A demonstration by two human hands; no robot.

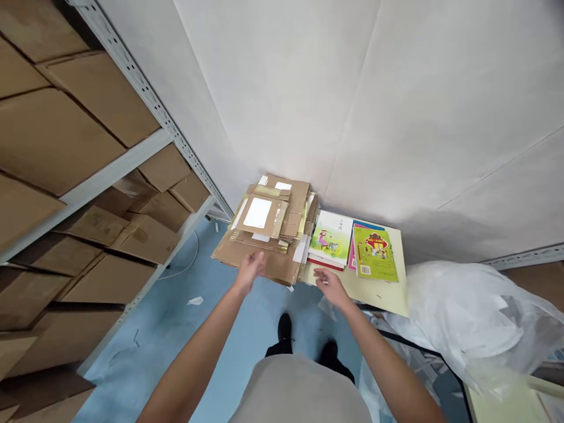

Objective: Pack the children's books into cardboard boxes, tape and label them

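My left hand is at the front edge of a big flat cardboard piece, its fingers loosely stretched and slightly blurred. Whether it touches the cardboard I cannot tell. On that piece lies a stack of flat cardboard mailers, the top one bearing a blank white label. My right hand is over the front edge of a cream tabletop, fingers bent but apart, with nothing plainly in them. Just beyond it lie a white picture book and a green book on top of other books.
A metal shelf rack packed with cardboard boxes rises at left. White plastic bags bulge at right beside the table. Behind stands a pale wall. Paper scraps and a white cable lie on the blue floor.
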